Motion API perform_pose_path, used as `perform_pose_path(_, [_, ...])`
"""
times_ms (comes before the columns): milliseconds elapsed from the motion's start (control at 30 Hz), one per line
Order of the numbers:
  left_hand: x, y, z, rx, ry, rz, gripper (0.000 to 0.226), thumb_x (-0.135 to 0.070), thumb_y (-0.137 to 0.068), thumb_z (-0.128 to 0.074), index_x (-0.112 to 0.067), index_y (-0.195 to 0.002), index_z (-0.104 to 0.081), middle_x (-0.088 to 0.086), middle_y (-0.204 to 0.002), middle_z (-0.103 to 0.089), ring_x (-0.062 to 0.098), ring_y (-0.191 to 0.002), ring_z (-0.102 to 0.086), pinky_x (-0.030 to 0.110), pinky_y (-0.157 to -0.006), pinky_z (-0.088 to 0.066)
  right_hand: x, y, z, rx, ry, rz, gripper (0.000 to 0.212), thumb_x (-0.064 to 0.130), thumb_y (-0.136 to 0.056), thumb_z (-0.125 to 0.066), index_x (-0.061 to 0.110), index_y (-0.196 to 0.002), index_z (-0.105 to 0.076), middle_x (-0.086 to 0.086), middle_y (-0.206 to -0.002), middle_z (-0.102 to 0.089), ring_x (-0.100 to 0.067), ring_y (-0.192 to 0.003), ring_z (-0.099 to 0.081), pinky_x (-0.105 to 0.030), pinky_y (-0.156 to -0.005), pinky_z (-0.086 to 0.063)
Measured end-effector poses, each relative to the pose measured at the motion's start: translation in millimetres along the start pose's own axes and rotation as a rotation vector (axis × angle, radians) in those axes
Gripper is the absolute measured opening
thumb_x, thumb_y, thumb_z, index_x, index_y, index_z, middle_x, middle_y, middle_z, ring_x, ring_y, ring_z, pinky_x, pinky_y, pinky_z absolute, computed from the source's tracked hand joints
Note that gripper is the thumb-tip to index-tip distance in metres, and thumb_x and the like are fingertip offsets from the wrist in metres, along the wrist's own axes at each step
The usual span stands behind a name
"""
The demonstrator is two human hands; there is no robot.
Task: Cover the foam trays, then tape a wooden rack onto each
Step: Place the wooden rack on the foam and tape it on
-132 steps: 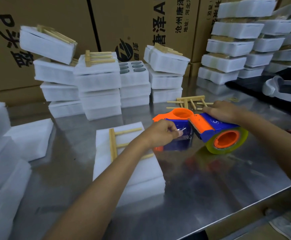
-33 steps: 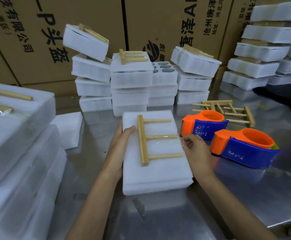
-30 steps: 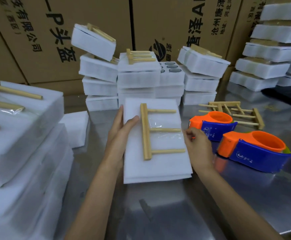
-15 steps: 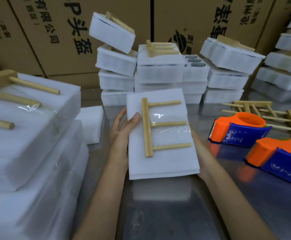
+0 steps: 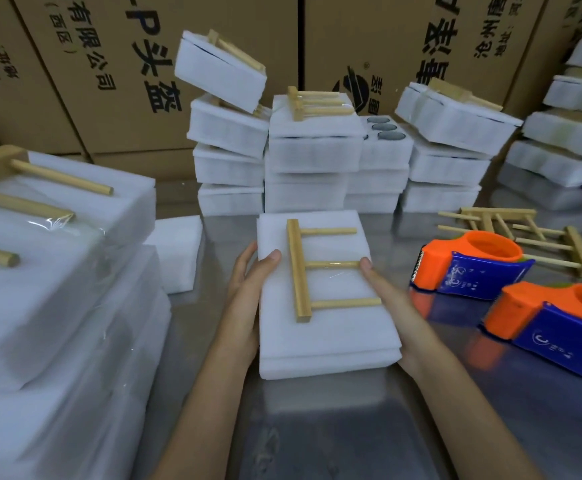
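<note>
A covered white foam tray (image 5: 320,337) is held above the steel table, with a wooden rack (image 5: 303,268) taped on its top by clear tape. My left hand (image 5: 251,282) grips the tray's left edge, thumb on top. My right hand (image 5: 383,296) grips the right edge, thumb lying over the end of the rack's middle peg. Two orange-and-blue tape dispensers (image 5: 469,268) (image 5: 556,327) lie on the table to the right. Loose wooden racks (image 5: 532,233) lie behind them.
Finished trays with racks are piled at the left (image 5: 50,271). More foam tray stacks (image 5: 303,154) stand at the back against cardboard boxes (image 5: 109,64), and others at the far right (image 5: 566,133). A loose foam sheet (image 5: 178,251) lies beside the left pile.
Both hands have lifted the taped tray off the table and carried it slightly left. The view has swung left, so the dispensers now sit further right.
</note>
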State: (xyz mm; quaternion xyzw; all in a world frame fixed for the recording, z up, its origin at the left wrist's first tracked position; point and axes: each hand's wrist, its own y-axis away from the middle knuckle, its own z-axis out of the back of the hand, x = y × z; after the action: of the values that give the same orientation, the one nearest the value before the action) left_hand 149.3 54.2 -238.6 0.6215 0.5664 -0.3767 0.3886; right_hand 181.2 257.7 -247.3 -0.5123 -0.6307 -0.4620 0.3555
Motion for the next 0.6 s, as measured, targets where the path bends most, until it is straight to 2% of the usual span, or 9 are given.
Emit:
perform_pose_path(133, [3,-3,1,0.052,-0.042,0.014,0.041,-0.036,-0.094,-0.065,-0.033,-0.134,-0.060,0.000,-0.127,-0.069,0.023,-0.114,-0.068,0.045,-0.097,-0.052,1,3,-6,-0.068,-0.051,-0.034,0.062,0.063,-0.067,-0.079,0.025,-0.116,-0.073,-0.004,-0.114,-0.073,-0.027,-0.104,-0.071,-0.043,-0.100,-0.049])
perform_pose_path(167, [4,-4,0,0.053,-0.038,0.027,0.039,-0.036,-0.095,-0.063,-0.032,-0.133,-0.061,0.001,-0.129,-0.068,0.023,-0.116,-0.067,0.045,-0.098,-0.051,1,4,-9,-0.099,-0.057,-0.030,0.052,0.059,-0.071,-0.077,0.025,-0.110,-0.076,-0.004,-0.110,-0.074,-0.025,-0.100,-0.072,-0.040,-0.094,-0.052])
perform_pose_path(233, [6,-4,0,0.029,-0.020,0.072,0.049,-0.038,-0.090,-0.063,-0.027,-0.138,-0.059,0.003,-0.137,-0.063,0.026,-0.125,-0.061,0.048,-0.108,-0.045,0,8,-12,-0.244,-0.013,0.031,0.030,0.049,-0.080,-0.071,0.025,-0.097,-0.078,-0.003,-0.108,-0.074,-0.019,-0.096,-0.071,-0.036,-0.087,-0.054])
perform_pose_path(300, [6,-5,1,0.004,-0.048,0.101,0.048,-0.038,-0.084,-0.064,-0.031,-0.132,-0.063,0.001,-0.136,-0.064,0.024,-0.124,-0.062,0.048,-0.108,-0.044,3,10,-10,-0.376,0.098,0.112,0.034,0.044,-0.084,-0.067,0.026,-0.113,-0.072,0.002,-0.123,-0.068,-0.016,-0.111,-0.063,-0.038,-0.102,-0.047])
perform_pose_path(367, [8,-7,3,0.021,-0.102,0.091,0.026,-0.029,-0.089,-0.060,-0.030,-0.111,-0.073,0.002,-0.120,-0.072,0.023,-0.109,-0.069,0.044,-0.099,-0.050,5,16,-2,-0.305,0.051,0.088,0.040,0.037,-0.090,-0.064,0.019,-0.126,-0.066,-0.001,-0.129,-0.065,-0.020,-0.119,-0.059,-0.040,-0.109,-0.042])
perform_pose_path(433, [8,-8,3,-0.013,-0.130,0.104,0.019,-0.026,-0.086,-0.061,-0.019,-0.099,-0.072,0.012,-0.109,-0.072,0.028,-0.096,-0.069,0.047,-0.095,-0.050,3,22,2,-0.220,0.054,0.064,0.033,0.022,-0.095,-0.058,0.012,-0.125,-0.066,-0.008,-0.124,-0.068,-0.024,-0.117,-0.062,-0.035,-0.105,-0.045])
perform_pose_path(467, [8,-7,3,-0.030,-0.135,0.117,0.022,-0.027,-0.082,-0.062,-0.016,-0.099,-0.071,0.017,-0.108,-0.071,0.029,-0.094,-0.067,0.051,-0.098,-0.049,3,23,-1,-0.212,0.124,0.080,0.031,0.018,-0.095,-0.056,0.016,-0.123,-0.067,-0.004,-0.118,-0.071,-0.019,-0.112,-0.065,-0.029,-0.097,-0.049])
perform_pose_path(533, [8,-7,3,-0.038,-0.133,0.129,0.021,-0.025,-0.084,-0.062,-0.015,-0.100,-0.071,0.017,-0.106,-0.072,0.032,-0.095,-0.067,0.057,-0.102,-0.045,0,26,-5,-0.220,0.290,0.193,0.030,0.015,-0.093,-0.058,0.029,-0.117,-0.068,0.017,-0.104,-0.074,0.002,-0.099,-0.067,-0.010,-0.076,-0.049])
perform_pose_path(600, [9,-7,4,-0.019,-0.098,0.139,0.024,-0.021,-0.088,-0.058,-0.011,-0.106,-0.070,0.018,-0.111,-0.072,0.037,-0.100,-0.068,0.061,-0.103,-0.045,-8,34,-4,-0.159,0.350,0.281,0.035,0.015,-0.093,-0.061,0.036,-0.120,-0.064,0.025,-0.108,-0.070,0.010,-0.099,-0.063,-0.005,-0.071,-0.047])
